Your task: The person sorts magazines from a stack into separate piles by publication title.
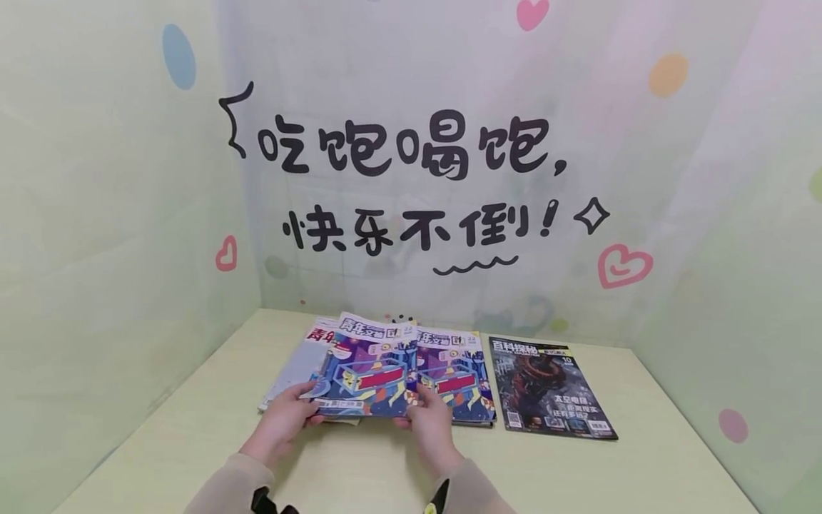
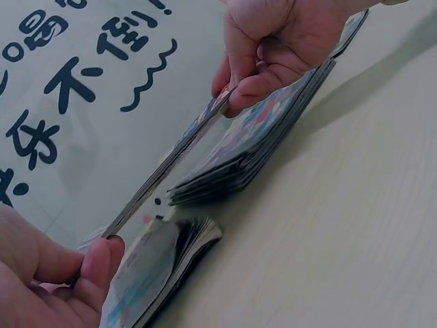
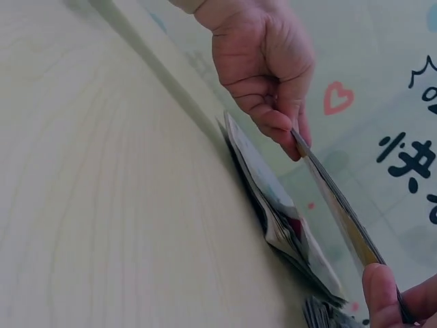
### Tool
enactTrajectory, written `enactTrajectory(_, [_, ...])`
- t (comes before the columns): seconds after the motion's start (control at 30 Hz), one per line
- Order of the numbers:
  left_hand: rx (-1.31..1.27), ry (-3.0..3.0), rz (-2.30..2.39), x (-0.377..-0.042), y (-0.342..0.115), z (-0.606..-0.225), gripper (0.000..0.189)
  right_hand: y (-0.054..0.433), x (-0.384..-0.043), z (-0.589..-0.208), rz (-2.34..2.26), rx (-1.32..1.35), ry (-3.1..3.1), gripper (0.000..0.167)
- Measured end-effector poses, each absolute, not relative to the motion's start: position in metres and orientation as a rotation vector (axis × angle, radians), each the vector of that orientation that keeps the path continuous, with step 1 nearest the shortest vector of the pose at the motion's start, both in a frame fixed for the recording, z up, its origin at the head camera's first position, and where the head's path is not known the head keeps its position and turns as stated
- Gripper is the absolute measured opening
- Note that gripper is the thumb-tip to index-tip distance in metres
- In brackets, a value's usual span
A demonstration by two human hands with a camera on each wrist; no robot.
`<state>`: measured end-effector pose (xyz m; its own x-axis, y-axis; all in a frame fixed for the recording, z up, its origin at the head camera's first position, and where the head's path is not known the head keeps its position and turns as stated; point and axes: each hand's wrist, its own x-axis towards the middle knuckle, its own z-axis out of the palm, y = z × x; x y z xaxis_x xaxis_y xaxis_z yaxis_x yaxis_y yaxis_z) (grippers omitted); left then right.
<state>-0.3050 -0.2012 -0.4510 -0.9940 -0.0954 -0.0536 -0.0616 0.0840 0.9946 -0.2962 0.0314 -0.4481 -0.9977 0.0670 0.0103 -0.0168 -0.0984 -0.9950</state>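
Both of my hands hold one magazine point(image 1: 369, 375) with a purple and blue cover, raised above the stacks. My left hand point(image 1: 282, 422) pinches its left edge between thumb and fingers; my right hand point(image 1: 433, 427) grips the right edge the same way. Seen edge-on in the left wrist view, the held magazine point(image 2: 171, 160) is thin and tilted. Beneath it to the left lies a pale magazine stack point(image 1: 298, 368) with red title characters, partly covered. A stack of magazines point(image 1: 459, 382) with the same purple cover sits to the right, its left part hidden.
Farther right, a dark-covered magazine point(image 1: 546, 389) lies flat on the pale wooden table point(image 1: 546, 475). A printed backdrop point(image 1: 411, 78) with large black lettering closes off the back, and patterned side walls point(image 1: 115, 250) rise at both sides.
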Motion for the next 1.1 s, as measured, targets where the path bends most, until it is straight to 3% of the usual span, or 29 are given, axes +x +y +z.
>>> enactTrajectory(0.4, [0.184,-2.345,-2.132,-0.304,-0.266,-0.451,0.053,-0.026,-0.302,-0.454,2.383,-0.026,-2.076,0.059])
enactTrajectory(0.7, [0.226,-2.575,-1.947,-0.303,-0.285,-0.454,0.051,-0.034,-0.301,-0.461,2.419,-0.027,-2.197,0.055])
enactTrajectory(1.1, [0.279,-2.646,-1.746,-0.308,-0.291,-0.462,0.049,-0.039,-0.298,-0.462,2.289,-0.019,-2.38,0.064])
